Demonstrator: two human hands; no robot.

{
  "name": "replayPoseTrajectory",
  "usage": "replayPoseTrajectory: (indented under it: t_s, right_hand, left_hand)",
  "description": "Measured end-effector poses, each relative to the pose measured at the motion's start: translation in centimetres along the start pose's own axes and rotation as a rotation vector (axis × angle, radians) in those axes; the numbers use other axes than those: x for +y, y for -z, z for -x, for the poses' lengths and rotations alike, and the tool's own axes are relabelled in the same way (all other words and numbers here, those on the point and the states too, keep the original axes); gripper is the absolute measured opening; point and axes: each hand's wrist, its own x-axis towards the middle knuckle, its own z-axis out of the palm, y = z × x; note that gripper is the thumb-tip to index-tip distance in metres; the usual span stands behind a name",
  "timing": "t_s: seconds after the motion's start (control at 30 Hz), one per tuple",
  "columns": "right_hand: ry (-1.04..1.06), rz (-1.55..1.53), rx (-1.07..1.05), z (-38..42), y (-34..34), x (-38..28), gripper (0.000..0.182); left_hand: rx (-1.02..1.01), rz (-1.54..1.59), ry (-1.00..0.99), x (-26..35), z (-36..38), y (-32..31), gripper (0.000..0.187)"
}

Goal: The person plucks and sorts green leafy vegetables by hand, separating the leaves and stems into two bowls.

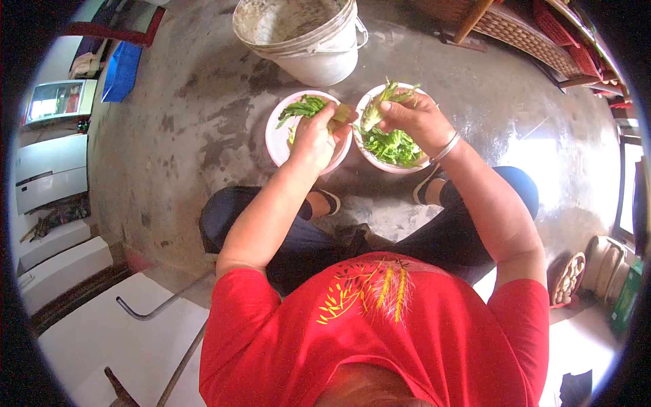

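My left hand (pixel 319 136) is closed around some leafy greens (pixel 303 108), whose dark leaves stick out to the left over a pink-rimmed basin (pixel 272 139). Pinched in my right hand (pixel 419 122) is a pale-stemmed leafy green (pixel 373 114), above a second basin (pixel 390 167). That right basin holds a heap of loose green leaves (pixel 397 146). A few yellowish bits show inside the left basin, though my left hand and forearm hide part of it. Both hands are close together, at the basins' facing rims.
A whitish bucket (pixel 319 57) with a wire handle stands just beyond the basins on the stained concrete floor (pixel 183 129). To the left are a blue crate (pixel 122 71) and white cabinets (pixel 51 173). Wooden furniture with woven panels (pixel 522 41) lines the upper right.
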Motion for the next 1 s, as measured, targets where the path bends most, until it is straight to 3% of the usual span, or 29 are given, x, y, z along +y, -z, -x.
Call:
replayPoseTrajectory:
  t_s: [0.1,0.2,0.23,0.3,0.43,0.6,0.7,0.9,1.0]
  right_hand:
    - [0.004,0.021,-0.043,-0.2,0.0,-0.4,0.021]
    - [0.115,0.173,-0.125,-0.3,-0.7,-0.1,0.021]
    - [0.057,0.136,-0.137,0.0,-0.9,-0.4,0.021]
    - [-0.059,0.062,-0.160,0.5,-1.3,-1.3,0.021]
    - [-0.011,0.120,-0.251,0.2,-0.6,-1.0,0.024]
    - [0.054,-0.030,-0.138,0.4,-1.6,-0.4,0.029]
    - [0.025,0.115,0.015,-0.1,-0.7,0.0,0.031]
    - [-0.075,0.284,-0.069,0.3,-0.8,0.2,0.029]
    - [0.101,0.480,-0.058,0.0,-0.8,2.0,0.025]
  left_hand:
    - [-0.080,-0.052,0.059,-0.1,-0.2,0.8,0.017]
    - [-0.317,-0.092,0.275,-0.6,0.3,0.6,0.021]
    - [-0.389,-0.077,0.281,-0.7,0.7,0.4,0.033]
    - [-0.495,0.006,0.312,-0.5,1.0,0.1,0.039]
    - [-0.637,0.124,0.332,-0.3,1.3,-0.1,0.045]
    - [-0.541,0.090,0.193,-0.3,1.4,-0.7,0.036]
    - [-0.424,0.007,0.101,-0.2,0.9,-0.4,0.034]
    - [-0.256,-0.162,-0.030,0.0,1.1,-0.8,0.028]
    - [-0.259,-0.230,-0.057,-0.4,1.3,-0.9,0.029]
